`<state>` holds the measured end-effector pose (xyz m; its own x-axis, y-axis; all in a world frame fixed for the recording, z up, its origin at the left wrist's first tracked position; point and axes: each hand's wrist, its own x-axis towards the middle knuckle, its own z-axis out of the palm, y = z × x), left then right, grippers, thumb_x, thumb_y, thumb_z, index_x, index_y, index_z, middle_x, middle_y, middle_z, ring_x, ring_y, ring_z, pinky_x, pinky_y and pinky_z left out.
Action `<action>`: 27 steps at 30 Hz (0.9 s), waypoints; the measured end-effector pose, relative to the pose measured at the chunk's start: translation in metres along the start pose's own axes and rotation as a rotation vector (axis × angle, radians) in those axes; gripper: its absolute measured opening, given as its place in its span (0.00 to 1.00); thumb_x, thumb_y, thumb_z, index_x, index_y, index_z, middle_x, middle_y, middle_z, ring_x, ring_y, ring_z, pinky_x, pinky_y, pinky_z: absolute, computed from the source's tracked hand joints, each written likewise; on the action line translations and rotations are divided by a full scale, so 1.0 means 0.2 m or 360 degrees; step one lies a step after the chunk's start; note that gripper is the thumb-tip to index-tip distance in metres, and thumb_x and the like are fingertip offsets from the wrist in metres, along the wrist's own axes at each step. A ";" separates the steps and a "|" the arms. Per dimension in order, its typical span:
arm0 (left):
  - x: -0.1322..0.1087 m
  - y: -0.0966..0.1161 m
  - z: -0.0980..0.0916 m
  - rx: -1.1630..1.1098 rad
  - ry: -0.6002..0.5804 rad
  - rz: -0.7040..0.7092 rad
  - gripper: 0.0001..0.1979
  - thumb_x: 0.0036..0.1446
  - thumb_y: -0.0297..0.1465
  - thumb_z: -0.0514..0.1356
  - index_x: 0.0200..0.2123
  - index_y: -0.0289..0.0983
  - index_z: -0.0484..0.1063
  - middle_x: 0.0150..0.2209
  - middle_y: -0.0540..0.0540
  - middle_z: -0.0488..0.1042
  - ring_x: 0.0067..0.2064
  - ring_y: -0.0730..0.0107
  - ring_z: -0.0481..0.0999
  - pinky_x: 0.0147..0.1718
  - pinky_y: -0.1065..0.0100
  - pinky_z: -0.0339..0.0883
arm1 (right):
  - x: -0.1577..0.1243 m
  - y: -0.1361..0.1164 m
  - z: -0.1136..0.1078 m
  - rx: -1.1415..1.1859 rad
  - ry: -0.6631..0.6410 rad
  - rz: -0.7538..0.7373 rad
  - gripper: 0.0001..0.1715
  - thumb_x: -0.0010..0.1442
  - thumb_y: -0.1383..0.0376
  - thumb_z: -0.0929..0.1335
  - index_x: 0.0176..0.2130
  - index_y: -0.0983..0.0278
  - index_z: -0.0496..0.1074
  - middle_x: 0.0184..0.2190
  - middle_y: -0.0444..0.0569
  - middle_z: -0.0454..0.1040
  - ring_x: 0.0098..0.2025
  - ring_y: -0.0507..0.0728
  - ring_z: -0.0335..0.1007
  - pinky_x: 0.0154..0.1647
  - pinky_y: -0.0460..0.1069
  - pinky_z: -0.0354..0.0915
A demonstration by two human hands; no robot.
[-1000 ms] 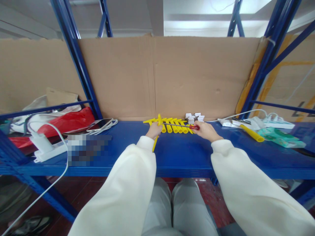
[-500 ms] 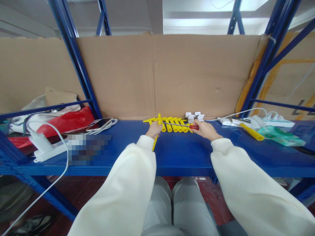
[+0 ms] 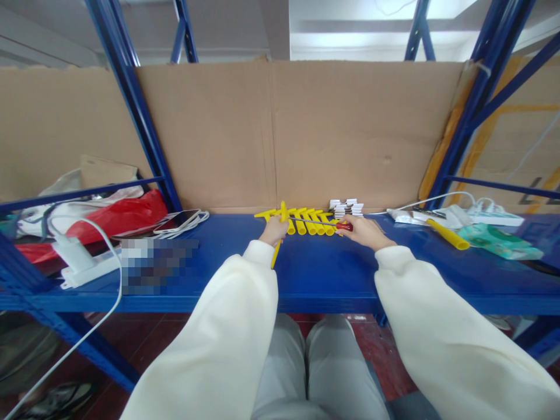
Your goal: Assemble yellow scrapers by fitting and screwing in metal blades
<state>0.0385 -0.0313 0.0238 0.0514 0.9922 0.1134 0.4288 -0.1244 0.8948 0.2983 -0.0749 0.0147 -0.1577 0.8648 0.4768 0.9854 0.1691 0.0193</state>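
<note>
My left hand [image 3: 273, 230] is closed around a yellow plastic piece [image 3: 284, 210], whose thin end sticks out below my fingers. In my right hand [image 3: 366, 232] is a screwdriver [image 3: 345, 226] with a red handle. Its metal shaft runs left, nearly level, with the tip reaching the yellow piece; where exactly the tip meets it is too small to tell. Behind and below the shaft lie several yellow tube-shaped pieces [image 3: 311, 228] in a row. White clip-like parts [image 3: 345, 208] are stacked just behind my right hand.
A cardboard sheet [image 3: 350, 134] stands along the back of the blue shelf [image 3: 324, 286]. To the right are a yellow tube [image 3: 448, 235], a green packet [image 3: 499, 242] and a power strip [image 3: 499, 217]. To the left lie a red bag [image 3: 126, 219], a phone [image 3: 177, 223] and a charger [image 3: 76, 256].
Both hands stay in nearly the same place. The screwdriver's handle looks slightly turned in my right hand, and my right fingers have shifted a little.
</note>
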 end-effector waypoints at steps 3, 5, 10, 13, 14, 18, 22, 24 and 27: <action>0.00 0.00 0.00 0.0012 -0.0014 0.0005 0.05 0.63 0.24 0.55 0.34 0.35 0.68 0.17 0.57 0.60 0.16 0.77 0.61 0.20 0.74 0.57 | 0.00 0.00 0.00 -0.0057 0.0008 0.0045 0.12 0.61 0.58 0.68 0.44 0.59 0.72 0.35 0.50 0.81 0.35 0.60 0.76 0.29 0.47 0.59; 0.00 0.01 0.00 0.0025 -0.0025 -0.0001 0.05 0.63 0.24 0.55 0.35 0.35 0.69 0.17 0.57 0.60 0.16 0.77 0.62 0.19 0.74 0.56 | 0.00 -0.01 -0.01 -0.0083 -0.0006 0.0037 0.09 0.62 0.60 0.67 0.42 0.60 0.72 0.34 0.50 0.81 0.34 0.59 0.76 0.29 0.47 0.58; -0.02 0.01 0.00 0.0043 -0.0005 -0.0018 0.06 0.62 0.22 0.53 0.37 0.34 0.69 0.17 0.57 0.59 0.16 0.77 0.60 0.18 0.75 0.54 | -0.01 -0.02 -0.02 -0.0043 -0.0022 -0.0011 0.12 0.64 0.61 0.64 0.42 0.61 0.76 0.37 0.53 0.81 0.38 0.61 0.77 0.32 0.49 0.61; -0.02 0.01 0.00 0.0043 0.0001 -0.0016 0.06 0.62 0.22 0.53 0.38 0.33 0.70 0.17 0.57 0.59 0.16 0.77 0.61 0.19 0.75 0.56 | 0.00 -0.02 -0.01 -0.0011 -0.0023 -0.0016 0.14 0.65 0.60 0.64 0.44 0.61 0.76 0.41 0.54 0.81 0.41 0.61 0.77 0.34 0.49 0.63; -0.02 0.01 0.00 0.0039 0.0005 -0.0011 0.06 0.62 0.22 0.53 0.37 0.33 0.70 0.17 0.57 0.59 0.16 0.77 0.61 0.19 0.74 0.56 | 0.00 -0.01 0.00 -0.0009 -0.0022 -0.0012 0.14 0.65 0.59 0.64 0.45 0.60 0.76 0.41 0.54 0.82 0.40 0.61 0.77 0.34 0.49 0.63; -0.01 0.01 0.00 0.0012 -0.0002 -0.0010 0.06 0.62 0.22 0.53 0.35 0.34 0.69 0.16 0.57 0.59 0.17 0.77 0.61 0.20 0.74 0.57 | 0.00 -0.01 0.01 -0.0033 0.0033 0.0036 0.14 0.63 0.57 0.67 0.46 0.60 0.73 0.35 0.51 0.81 0.35 0.60 0.77 0.30 0.48 0.61; -0.01 0.01 0.01 -0.0011 -0.0016 -0.0019 0.05 0.62 0.23 0.54 0.34 0.35 0.68 0.16 0.58 0.58 0.16 0.78 0.60 0.20 0.75 0.56 | 0.01 0.00 0.01 -0.0046 0.0046 0.0044 0.10 0.63 0.60 0.66 0.44 0.60 0.73 0.33 0.51 0.80 0.33 0.60 0.76 0.29 0.48 0.59; -0.01 0.01 0.01 -0.0021 -0.0010 -0.0019 0.05 0.62 0.23 0.54 0.33 0.35 0.68 0.16 0.58 0.58 0.16 0.78 0.60 0.19 0.75 0.55 | 0.01 0.00 0.02 -0.0044 0.0048 0.0019 0.10 0.63 0.60 0.66 0.42 0.61 0.74 0.34 0.51 0.81 0.34 0.60 0.76 0.30 0.48 0.60; -0.02 0.02 0.01 -0.0026 0.0000 -0.0028 0.06 0.63 0.23 0.54 0.33 0.35 0.67 0.17 0.58 0.58 0.16 0.78 0.59 0.19 0.75 0.54 | 0.01 0.02 0.02 -0.0023 0.0049 -0.0032 0.13 0.64 0.59 0.65 0.43 0.61 0.76 0.38 0.53 0.82 0.38 0.60 0.77 0.32 0.49 0.62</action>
<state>0.0411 -0.0348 0.0262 0.0437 0.9943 0.0977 0.4148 -0.1070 0.9036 0.3008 -0.0709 0.0123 -0.1754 0.8463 0.5029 0.9830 0.1791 0.0414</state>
